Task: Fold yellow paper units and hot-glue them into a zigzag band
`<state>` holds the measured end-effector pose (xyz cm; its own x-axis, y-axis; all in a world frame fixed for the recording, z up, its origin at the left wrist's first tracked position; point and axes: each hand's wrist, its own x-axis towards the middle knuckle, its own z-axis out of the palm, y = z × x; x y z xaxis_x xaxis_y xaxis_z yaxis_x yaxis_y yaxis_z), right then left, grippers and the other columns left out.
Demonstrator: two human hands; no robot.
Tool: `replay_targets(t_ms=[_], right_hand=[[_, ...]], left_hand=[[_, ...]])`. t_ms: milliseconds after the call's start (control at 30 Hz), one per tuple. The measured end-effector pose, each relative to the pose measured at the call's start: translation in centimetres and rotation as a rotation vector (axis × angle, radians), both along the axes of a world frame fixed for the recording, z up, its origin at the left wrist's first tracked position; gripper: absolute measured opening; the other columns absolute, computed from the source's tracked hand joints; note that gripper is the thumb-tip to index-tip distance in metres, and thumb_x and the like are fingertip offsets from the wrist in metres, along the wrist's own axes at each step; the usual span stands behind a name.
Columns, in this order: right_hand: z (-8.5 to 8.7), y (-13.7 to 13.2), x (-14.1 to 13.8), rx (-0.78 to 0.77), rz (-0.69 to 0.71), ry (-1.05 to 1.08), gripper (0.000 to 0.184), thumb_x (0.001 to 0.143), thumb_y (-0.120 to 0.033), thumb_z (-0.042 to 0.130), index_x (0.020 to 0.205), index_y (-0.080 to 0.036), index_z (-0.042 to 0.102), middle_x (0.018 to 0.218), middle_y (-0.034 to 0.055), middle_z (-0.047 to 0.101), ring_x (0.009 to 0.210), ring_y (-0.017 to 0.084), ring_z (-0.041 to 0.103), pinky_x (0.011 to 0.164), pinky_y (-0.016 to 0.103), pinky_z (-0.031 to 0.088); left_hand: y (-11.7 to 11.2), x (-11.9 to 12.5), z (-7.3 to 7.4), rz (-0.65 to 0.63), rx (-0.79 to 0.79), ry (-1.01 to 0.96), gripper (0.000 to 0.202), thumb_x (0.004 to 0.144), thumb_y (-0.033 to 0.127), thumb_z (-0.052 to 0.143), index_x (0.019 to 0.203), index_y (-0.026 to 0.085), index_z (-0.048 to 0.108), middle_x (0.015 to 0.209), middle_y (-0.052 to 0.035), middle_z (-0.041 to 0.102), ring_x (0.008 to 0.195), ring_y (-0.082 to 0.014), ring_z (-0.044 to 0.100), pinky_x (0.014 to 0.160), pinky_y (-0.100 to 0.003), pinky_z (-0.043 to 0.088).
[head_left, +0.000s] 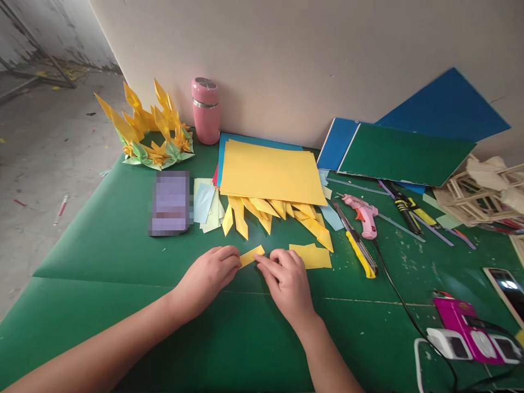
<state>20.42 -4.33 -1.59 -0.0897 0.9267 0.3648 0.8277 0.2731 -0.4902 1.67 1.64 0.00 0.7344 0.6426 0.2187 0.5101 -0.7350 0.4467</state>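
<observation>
Pinching the left end of a yellow paper strip between curled fingers, your left hand sits at about eight o'clock from it. Take that strip as the centre of the dial, low in the middle of the view. Your right hand, at about four o'clock, lays its extended index fingertip on the other end; whether its thumb grips from below, you cannot tell.

Just beyond your right knuckles, at three o'clock, lie flat yellow pieces. At twelve you have pointed folded papers, their tips poking out from under a yellow sheet stack. Pale paper slips rest between ten and eleven, with a purple rectangular object (blurred over, so its details are lost) at ten.

Farther out, near three, is your yellow cutter, and a pink glue gun lies between two and three. Toward eleven stands a spiky paper crown; past it, between eleven and twelve, a pink flask stands upright by the wall. Farthest, at two, a green board leans before a blue board.
</observation>
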Motion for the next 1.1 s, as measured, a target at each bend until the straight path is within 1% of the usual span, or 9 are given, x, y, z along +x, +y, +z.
replay_targets(t_ms=[233,333,433,533,600,700,833,967,1100], right_hand=[[-0.5,0.5,1.0,0.010,-0.052,-0.035,0.024,0.094,-0.025,0.052,0.107,-0.028,0.071,0.071,0.0015,0.046,0.069,0.017,0.041,0.064,0.029,0.034],[-0.2,-0.1,0.5,0.016,-0.050,-0.065,0.026,0.095,-0.026,0.049,0.110,-0.028,0.070,0.072,0.0020,0.046,0.070,0.017,0.040,0.065,0.030,0.033],[0.2,-0.8,-0.2,-0.002,0.010,-0.077,0.028,0.095,-0.025,0.048,0.114,-0.028,0.068,0.075,0.0028,0.047,0.072,0.018,0.041,0.065,0.030,0.032],[0.4,-1.0,-0.4,-0.029,0.040,-0.068,0.029,0.095,-0.025,0.047,0.117,-0.029,0.066,0.073,0.0021,0.046,0.071,0.017,0.041,0.064,0.030,0.031],[0.3,-0.8,-0.1,-0.022,-0.004,-0.073,0.028,0.094,-0.025,0.049,0.113,-0.029,0.068,0.072,0.0018,0.046,0.071,0.017,0.041,0.064,0.030,0.029],[0.1,-0.3,0.6,0.005,-0.090,-0.083,0.024,0.093,-0.026,0.051,0.106,-0.030,0.072,0.069,0.0015,0.046,0.070,0.017,0.040,0.064,0.030,0.028],[-0.2,0.0,1.1,-0.007,-0.114,-0.074,0.024,0.093,-0.026,0.052,0.105,-0.031,0.072,0.069,0.0010,0.046,0.069,0.017,0.041,0.064,0.030,0.029],[-0.3,-0.1,1.0,-0.017,-0.120,-0.052,0.024,0.093,-0.027,0.052,0.104,-0.032,0.072,0.069,0.0008,0.046,0.070,0.017,0.041,0.065,0.030,0.030],[-0.4,-0.1,0.9,-0.010,-0.117,-0.041,0.024,0.093,-0.026,0.052,0.104,-0.031,0.073,0.068,0.0009,0.046,0.070,0.017,0.042,0.065,0.030,0.031]], left_hand=[[-0.2,-0.2,-0.1,0.004,-0.006,0.037,0.029,0.094,0.014,0.036,0.084,0.017,0.062,0.093,-0.0048,0.064,0.076,-0.0142,0.062,0.075,-0.026,0.052],[-0.5,-0.4,-0.4,-0.022,0.036,0.115,0.029,0.092,0.010,0.037,0.094,0.018,0.065,0.096,-0.0052,0.063,0.079,-0.0152,0.061,0.075,-0.027,0.053],[-0.9,-0.6,-0.9,-0.043,0.097,0.211,0.033,0.088,0.006,0.040,0.107,0.020,0.063,0.098,-0.0059,0.062,0.077,-0.0170,0.060,0.069,-0.028,0.054],[-1.1,-0.6,-1.1,-0.056,0.110,0.250,0.038,0.085,0.004,0.041,0.113,0.019,0.060,0.099,-0.0068,0.061,0.079,-0.0177,0.060,0.068,-0.028,0.054],[-1.1,-0.6,-1.1,-0.057,0.098,0.253,0.037,0.086,0.004,0.039,0.113,0.018,0.059,0.099,-0.0072,0.061,0.080,-0.0177,0.059,0.069,-0.028,0.055],[-1.4,-0.5,-0.9,-0.034,0.083,0.230,0.031,0.091,0.008,0.035,0.106,0.017,0.060,0.098,-0.0069,0.061,0.080,-0.0170,0.059,0.070,-0.027,0.055],[-2.4,-1.1,-0.4,-0.020,0.102,0.159,0.035,0.093,0.008,0.027,0.105,0.017,0.058,0.100,-0.0077,0.060,0.082,-0.0174,0.058,0.069,-0.027,0.055],[-3.7,-2.6,0.0,0.007,0.201,0.147,0.039,0.092,0.005,0.024,0.107,0.014,0.058,0.097,-0.0093,0.060,0.082,-0.0190,0.057,0.069,-0.027,0.055],[-4.6,-3.8,0.2,0.015,0.292,0.180,0.040,0.088,0.000,0.026,0.109,0.012,0.059,0.098,-0.0097,0.061,0.088,-0.0201,0.057,0.077,-0.028,0.054]])
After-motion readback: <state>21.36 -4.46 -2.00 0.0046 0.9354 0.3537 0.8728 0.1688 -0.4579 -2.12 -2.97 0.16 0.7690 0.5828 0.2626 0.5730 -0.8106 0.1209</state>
